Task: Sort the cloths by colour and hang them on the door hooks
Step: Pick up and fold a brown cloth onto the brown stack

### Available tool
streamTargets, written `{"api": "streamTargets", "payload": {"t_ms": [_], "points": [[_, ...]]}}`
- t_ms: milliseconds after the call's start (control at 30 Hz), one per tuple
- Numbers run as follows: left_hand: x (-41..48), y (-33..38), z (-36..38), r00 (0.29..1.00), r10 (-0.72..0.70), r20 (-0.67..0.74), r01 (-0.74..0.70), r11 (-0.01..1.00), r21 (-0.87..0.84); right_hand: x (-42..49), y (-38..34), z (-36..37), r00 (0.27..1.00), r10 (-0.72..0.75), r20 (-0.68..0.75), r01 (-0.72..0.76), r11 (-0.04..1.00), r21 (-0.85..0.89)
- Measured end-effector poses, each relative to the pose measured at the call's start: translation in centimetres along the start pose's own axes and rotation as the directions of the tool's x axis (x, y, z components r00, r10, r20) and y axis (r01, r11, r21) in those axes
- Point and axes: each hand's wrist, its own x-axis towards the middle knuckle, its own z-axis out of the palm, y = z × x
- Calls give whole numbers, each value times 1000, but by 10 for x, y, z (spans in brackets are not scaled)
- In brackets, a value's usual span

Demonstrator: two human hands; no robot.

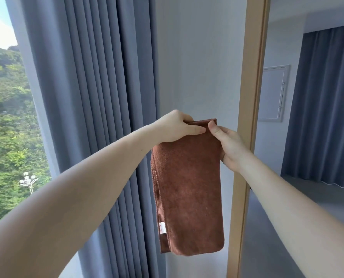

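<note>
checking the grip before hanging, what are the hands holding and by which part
The brown cloth, by its top edge: the left hand pinches the left corner, the right hand the right corner; the rest hangs down.

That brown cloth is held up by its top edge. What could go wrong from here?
1. The left hand and right hand pinch only the top edge of the folded brown cloth; if either grip loosens, it could unfold or drop.
2. No hook shows on the wall or door frame, so the hanging spot may need searching for.
</note>
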Motion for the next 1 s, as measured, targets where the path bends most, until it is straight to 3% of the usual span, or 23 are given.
{"api": "streamTargets", "payload": {"t_ms": [133,333,500,867,1000], "points": [[-2,1,-3,998,60,-37,-60,998,-16,-6,7,-3,988,77,137,-65,994,-93],[-5,-2,-6,992,84,-99,-81,996,33,-10,21,-4,961,162,225,-122,976,-182],[-8,-4,-17,991,70,-118,-71,997,-6,-22,53,-6,938,262,225,-187,933,-309],[-24,-11,-41,988,23,-151,-24,1000,-2,-55,130,6,851,458,257,-334,850,-409],[-33,-14,-49,987,11,-158,-10,1000,5,-60,156,7,810,527,257,-325,769,-551]]}}
